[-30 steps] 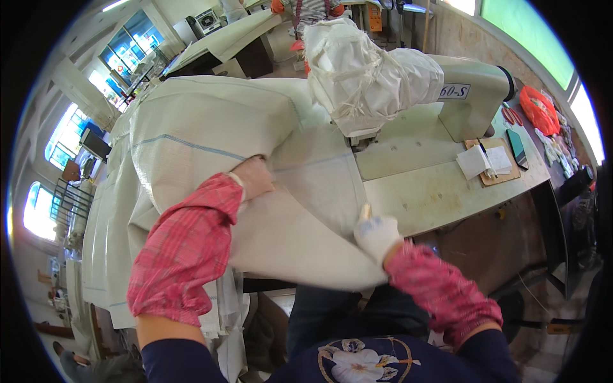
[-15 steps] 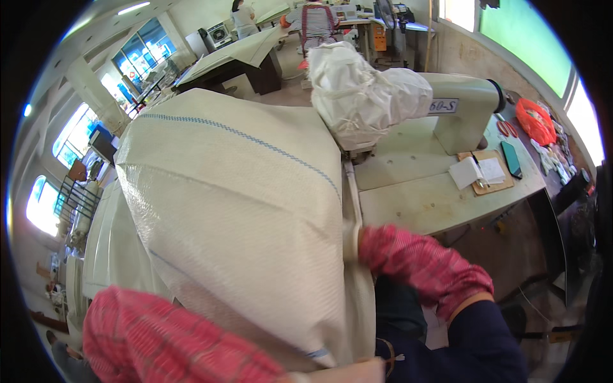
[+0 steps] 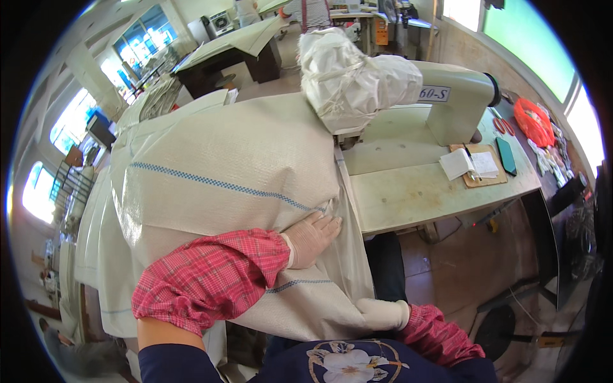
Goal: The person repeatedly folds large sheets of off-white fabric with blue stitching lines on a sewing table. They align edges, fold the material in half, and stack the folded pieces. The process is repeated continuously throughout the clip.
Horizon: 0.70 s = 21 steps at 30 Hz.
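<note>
A large off-white woven plastic sheet (image 3: 217, 204) with blue checked stripes spreads over the left and middle, one edge running under the sewing machine (image 3: 463, 96). My left hand (image 3: 313, 239), in a thin pale glove, lies on the sheet near that edge with its fingers stretched out. Closer to my body, my right hand (image 3: 383, 315), also gloved, is closed on the sheet's near right edge; its fingertips are partly hidden. White plastic wrapping (image 3: 341, 76) covers the machine's head, which hides the needle area. Red plaid sleeves cover both forearms.
On the machine table (image 3: 408, 198) lie a clipboard (image 3: 476, 182) with papers, a green phone (image 3: 506, 157) and red-handled scissors (image 3: 503, 126). An orange-red bag (image 3: 535, 121) sits behind. Farther back stands a dark-based table (image 3: 255, 64) with sheets on top.
My left hand has come up from the lower edge onto the sheet. My right hand has moved down toward my body. The sheet has shifted and lies flatter, its stripes in new places.
</note>
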Each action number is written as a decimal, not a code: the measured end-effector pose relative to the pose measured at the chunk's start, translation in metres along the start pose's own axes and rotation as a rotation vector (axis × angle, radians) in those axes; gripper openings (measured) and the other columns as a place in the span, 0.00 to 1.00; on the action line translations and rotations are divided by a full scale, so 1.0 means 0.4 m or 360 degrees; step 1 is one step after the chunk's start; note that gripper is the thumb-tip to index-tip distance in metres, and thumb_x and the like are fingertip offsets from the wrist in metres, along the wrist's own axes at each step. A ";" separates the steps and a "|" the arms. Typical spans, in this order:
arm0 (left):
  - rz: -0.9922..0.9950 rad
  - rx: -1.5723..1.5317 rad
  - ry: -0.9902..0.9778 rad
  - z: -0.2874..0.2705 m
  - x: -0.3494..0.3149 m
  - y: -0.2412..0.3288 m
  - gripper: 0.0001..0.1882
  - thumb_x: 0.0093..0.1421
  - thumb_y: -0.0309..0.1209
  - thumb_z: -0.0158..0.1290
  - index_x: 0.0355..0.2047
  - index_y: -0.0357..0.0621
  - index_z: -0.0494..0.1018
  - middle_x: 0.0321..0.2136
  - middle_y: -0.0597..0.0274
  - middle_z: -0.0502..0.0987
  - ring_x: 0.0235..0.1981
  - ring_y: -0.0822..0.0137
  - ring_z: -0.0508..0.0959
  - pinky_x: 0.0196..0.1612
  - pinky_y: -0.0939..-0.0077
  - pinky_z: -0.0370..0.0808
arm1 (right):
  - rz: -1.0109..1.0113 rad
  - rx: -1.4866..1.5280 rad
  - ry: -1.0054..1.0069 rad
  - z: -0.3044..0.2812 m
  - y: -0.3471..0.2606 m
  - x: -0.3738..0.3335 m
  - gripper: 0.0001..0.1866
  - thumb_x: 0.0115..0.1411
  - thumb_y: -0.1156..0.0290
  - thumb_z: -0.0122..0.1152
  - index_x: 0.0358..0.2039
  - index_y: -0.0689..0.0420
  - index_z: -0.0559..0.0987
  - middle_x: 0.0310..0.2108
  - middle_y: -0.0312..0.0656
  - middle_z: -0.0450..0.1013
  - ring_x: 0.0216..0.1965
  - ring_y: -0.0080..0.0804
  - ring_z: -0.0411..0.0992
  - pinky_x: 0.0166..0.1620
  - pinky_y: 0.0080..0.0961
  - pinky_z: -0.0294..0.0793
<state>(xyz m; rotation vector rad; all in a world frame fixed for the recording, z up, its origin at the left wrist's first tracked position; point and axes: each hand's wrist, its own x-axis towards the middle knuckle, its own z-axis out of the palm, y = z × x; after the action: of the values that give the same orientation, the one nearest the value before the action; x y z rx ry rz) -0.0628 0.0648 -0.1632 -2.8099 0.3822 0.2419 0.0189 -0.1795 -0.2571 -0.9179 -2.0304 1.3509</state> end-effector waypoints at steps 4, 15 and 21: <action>-0.0184 -0.0406 -0.0093 -0.022 0.024 0.022 0.37 0.60 0.43 0.50 0.62 0.28 0.58 0.55 0.46 0.68 0.53 0.55 0.69 0.57 0.60 0.63 | 0.0833 -0.0031 0.1054 -0.077 -0.160 -0.050 0.19 0.63 0.71 0.52 0.55 0.61 0.74 0.44 0.53 0.76 0.46 0.36 0.76 0.48 0.30 0.75; -0.0787 -0.0820 -0.0175 -0.050 0.140 0.032 0.32 0.65 0.51 0.44 0.56 0.34 0.65 0.37 0.48 0.79 0.37 0.48 0.81 0.40 0.56 0.77 | 0.0967 0.0060 0.1974 -0.160 -0.074 -0.005 0.10 0.61 0.74 0.49 0.36 0.65 0.78 0.21 0.56 0.71 0.21 0.42 0.71 0.28 0.35 0.68; -0.0506 -0.0755 -0.0265 -0.128 0.092 -0.024 0.34 0.61 0.56 0.48 0.57 0.42 0.65 0.37 0.47 0.79 0.37 0.48 0.81 0.40 0.59 0.78 | 0.0821 -0.0392 0.1883 -0.145 -0.074 0.074 0.09 0.60 0.74 0.48 0.35 0.63 0.76 0.28 0.58 0.74 0.30 0.57 0.73 0.33 0.39 0.72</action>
<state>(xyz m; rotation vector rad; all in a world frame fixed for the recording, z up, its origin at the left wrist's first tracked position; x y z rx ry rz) -0.0188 0.0492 -0.1197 -3.2157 -0.1887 0.5518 0.0357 -0.1315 -0.2072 -1.8536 -1.0446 0.4580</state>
